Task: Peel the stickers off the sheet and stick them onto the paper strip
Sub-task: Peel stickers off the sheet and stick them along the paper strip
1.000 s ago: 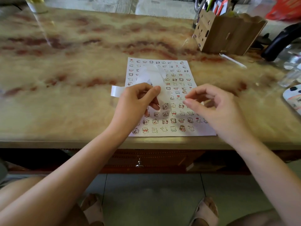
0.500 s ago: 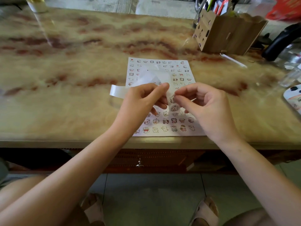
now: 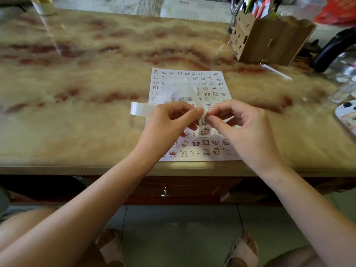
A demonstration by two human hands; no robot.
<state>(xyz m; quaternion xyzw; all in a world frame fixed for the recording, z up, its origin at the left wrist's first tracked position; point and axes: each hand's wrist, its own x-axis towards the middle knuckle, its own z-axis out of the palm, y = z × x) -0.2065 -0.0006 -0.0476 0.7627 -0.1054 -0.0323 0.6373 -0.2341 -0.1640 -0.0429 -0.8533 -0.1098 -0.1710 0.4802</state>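
Right hand (image 3: 246, 130) pinches the paper strip (image 3: 204, 131) just right of the left hand (image 3: 167, 124) pinching it; strip's end dangles nearward

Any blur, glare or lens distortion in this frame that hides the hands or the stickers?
Head view: left hand, right hand and the paper strip they pinch are sharp; sticker sheet prints soften in far rows; glossy table shows a glare streak upper left; its front edge bows slightly from wide-angle distortion; far-right clutter smears.
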